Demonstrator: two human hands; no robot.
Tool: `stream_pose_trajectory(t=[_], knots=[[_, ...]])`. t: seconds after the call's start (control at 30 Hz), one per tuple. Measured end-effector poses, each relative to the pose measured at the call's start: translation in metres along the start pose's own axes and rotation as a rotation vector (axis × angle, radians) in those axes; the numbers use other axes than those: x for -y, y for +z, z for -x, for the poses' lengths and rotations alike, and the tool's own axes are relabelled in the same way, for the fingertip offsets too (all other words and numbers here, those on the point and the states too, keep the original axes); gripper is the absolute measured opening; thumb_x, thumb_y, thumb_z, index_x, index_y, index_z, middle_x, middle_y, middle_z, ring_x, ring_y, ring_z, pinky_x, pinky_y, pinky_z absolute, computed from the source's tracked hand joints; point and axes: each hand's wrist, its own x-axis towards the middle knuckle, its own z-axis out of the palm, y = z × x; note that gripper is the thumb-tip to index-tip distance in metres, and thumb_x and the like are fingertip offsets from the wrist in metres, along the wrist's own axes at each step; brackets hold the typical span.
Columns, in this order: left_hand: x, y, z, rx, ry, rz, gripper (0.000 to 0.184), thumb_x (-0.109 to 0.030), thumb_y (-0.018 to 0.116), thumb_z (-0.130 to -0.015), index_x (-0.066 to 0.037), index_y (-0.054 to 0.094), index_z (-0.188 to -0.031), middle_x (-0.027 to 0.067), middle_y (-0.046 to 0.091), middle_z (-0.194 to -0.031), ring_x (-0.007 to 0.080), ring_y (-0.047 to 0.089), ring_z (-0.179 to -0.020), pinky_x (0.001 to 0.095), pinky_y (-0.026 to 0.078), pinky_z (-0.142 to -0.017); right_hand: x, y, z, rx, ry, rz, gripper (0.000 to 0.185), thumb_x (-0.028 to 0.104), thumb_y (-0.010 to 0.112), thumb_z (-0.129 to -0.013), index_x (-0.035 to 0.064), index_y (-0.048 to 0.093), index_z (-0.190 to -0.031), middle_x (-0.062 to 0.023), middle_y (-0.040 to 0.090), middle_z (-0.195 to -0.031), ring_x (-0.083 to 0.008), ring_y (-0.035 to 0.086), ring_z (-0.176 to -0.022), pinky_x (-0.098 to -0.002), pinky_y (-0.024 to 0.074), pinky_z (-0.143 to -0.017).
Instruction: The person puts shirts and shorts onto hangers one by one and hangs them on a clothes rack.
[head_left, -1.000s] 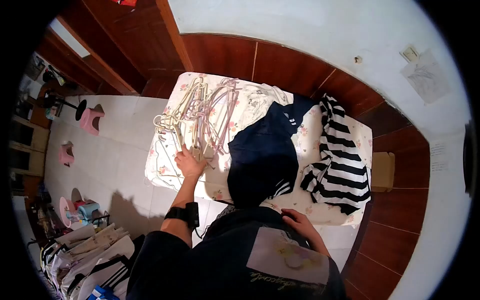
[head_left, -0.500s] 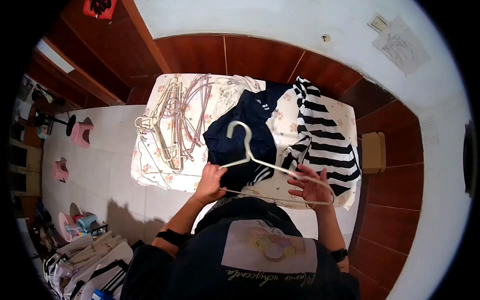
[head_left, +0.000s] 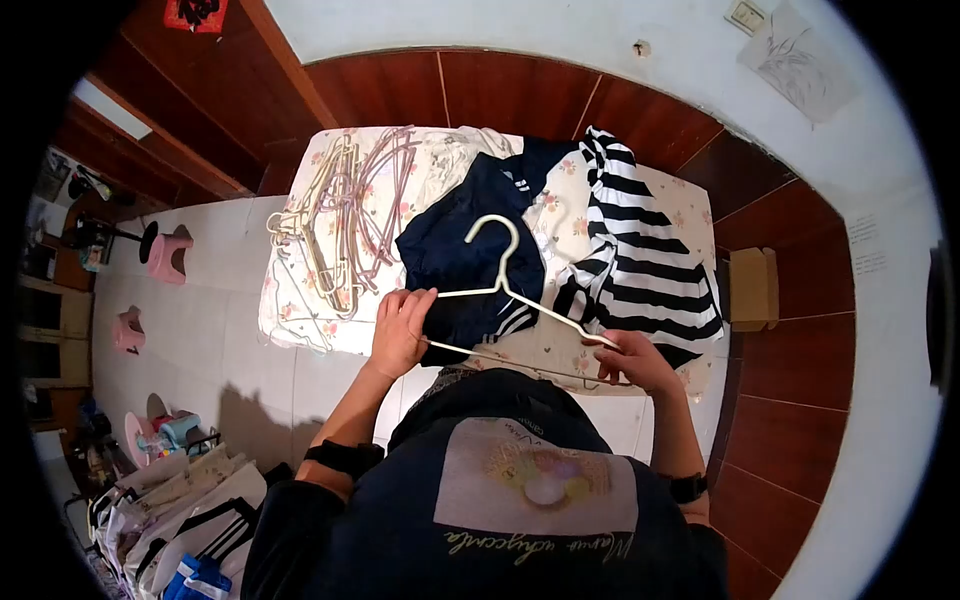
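A cream-coloured hanger (head_left: 504, 270) is held between my two hands in front of my body, its hook pointing away from me. My left hand (head_left: 400, 333) grips the hanger's left end. The fingers of my right hand (head_left: 636, 362) are closed round its right end. Beyond the hanger a dark navy garment (head_left: 450, 235) with white stripes lies on the table (head_left: 385, 138), which has a flowered cover. Right of it lies a black-and-white striped garment (head_left: 650, 250). A pile of cream and mauve hangers (head_left: 345, 215) rests on the left side.
A pale garment (head_left: 455, 160) lies near the wall edge. Beyond the table's right end is a cardboard box (head_left: 753, 289). Pink stools (head_left: 170, 257) stand on the tiled floor at left. Hanging bags or clothes (head_left: 180, 510) are at the lower left.
The left hand has brought one hanger from the pile to the front of my body. My right hand came up beside it, open, and has now closed on its right end.
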Motion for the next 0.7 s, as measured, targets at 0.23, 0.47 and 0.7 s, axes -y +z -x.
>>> stream_pose_trajectory(t=[0.23, 0.47, 0.7], knots=[[-0.037, -0.002, -0.021, -0.145, 0.312, -0.172, 0.074, -0.007, 0.070, -0.067, -0.006, 0.043, -0.136, 0.0168, 0.047, -0.134, 0.0367, 0.045, -0.122, 0.0503, 0.032, -0.108, 0.002, 0.063, -0.042, -0.032, -0.170, 0.081, 0.027, 0.021, 0.065, -0.092, 0.0027, 0.067, -0.111, -0.0034, 0.064, -0.077, -0.0086, 0.057, -0.062, -0.0224, 0.0456, -0.056], [-0.012, 0.044, -0.004, 0.057, -0.381, 0.074, 0.113, -0.024, 0.090, -0.056, -0.008, 0.025, -0.147, 0.0268, 0.032, -0.142, 0.0454, 0.038, -0.127, 0.0463, 0.036, -0.106, 0.016, 0.057, -0.038, -0.171, -0.319, 0.026, 0.025, 0.019, 0.062, -0.094, 0.0012, 0.068, -0.110, -0.0014, 0.062, -0.077, -0.0071, 0.055, -0.063, -0.0220, 0.0445, -0.056], [0.032, 0.112, 0.015, 0.296, -0.460, 0.016, 0.045, -0.003, 0.070, -0.074, -0.012, 0.059, -0.116, 0.0202, 0.061, -0.113, 0.0394, 0.057, -0.107, 0.0433, 0.048, -0.088, 0.015, 0.053, -0.033, -0.270, -0.289, -0.058, 0.024, 0.020, 0.050, -0.100, 0.0019, 0.064, -0.107, -0.0032, 0.060, -0.071, -0.0052, 0.046, -0.050, -0.0208, 0.0379, -0.047]])
